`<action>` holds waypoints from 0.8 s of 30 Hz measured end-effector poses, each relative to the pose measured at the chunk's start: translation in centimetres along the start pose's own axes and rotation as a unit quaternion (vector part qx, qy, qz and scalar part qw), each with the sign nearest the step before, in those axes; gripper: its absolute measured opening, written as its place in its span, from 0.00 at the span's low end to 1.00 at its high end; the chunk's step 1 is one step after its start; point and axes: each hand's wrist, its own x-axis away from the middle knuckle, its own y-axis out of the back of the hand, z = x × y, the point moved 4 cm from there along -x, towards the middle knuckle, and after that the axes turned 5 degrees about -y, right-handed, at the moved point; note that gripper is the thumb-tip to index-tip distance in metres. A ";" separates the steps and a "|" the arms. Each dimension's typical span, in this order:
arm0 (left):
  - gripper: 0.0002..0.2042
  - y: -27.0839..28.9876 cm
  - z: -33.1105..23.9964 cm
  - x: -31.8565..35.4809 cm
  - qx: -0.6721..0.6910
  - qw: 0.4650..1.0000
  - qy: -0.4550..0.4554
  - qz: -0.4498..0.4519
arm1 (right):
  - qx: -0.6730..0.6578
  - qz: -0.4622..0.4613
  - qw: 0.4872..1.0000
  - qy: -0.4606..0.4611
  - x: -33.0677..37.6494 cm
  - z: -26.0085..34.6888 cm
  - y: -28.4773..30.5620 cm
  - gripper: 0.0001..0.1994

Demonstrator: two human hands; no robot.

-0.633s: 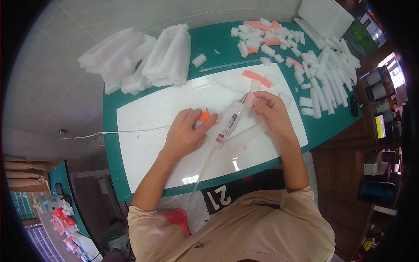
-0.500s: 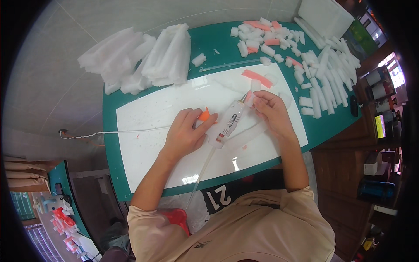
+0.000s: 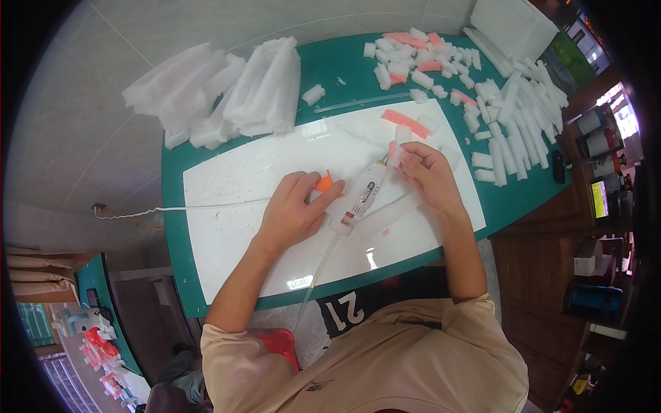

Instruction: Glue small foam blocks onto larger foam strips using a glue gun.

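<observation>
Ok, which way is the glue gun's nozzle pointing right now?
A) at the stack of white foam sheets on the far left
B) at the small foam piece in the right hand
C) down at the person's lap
B: the left hand grips the glue gun with its tip against the small foam piece pinched in the right hand.

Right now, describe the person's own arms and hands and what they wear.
Both forearms are bare, reaching in from the lower edge. The left hand and right hand wear no gloves; no rings or watch show. Short beige sleeves end near the elbows. The beige shirt is plain, with one small dark mark.
</observation>
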 end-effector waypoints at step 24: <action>0.29 0.0 0.5 0.0 -0.008 1.000 0.027 -0.004 | 0.190 -0.063 0.976 0.087 0.8 1.6 -0.6 0.10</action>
